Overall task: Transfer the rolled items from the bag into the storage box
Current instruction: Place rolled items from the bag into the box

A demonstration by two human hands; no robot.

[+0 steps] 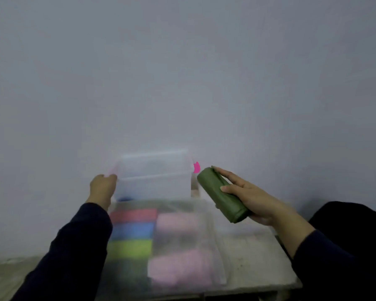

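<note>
Against a plain grey wall, I am gripping the clear storage box point(154, 170) by its rim with my left hand point(102, 187) while my right hand point(248, 198) is clasping a green roll point(221, 195) just beside it. I should be steadying the box, lowering gently. Matte, tightly wound, slightly blurred.

Storage box point(154, 170): clear, smooth plastic, faintly glossy. Green roll point(221, 195), right of box: matt, smooth. Worktop point(254, 261), beneath box: pale, rough, speckled. Sleeves point(74, 246): dark matt cloth.
</note>
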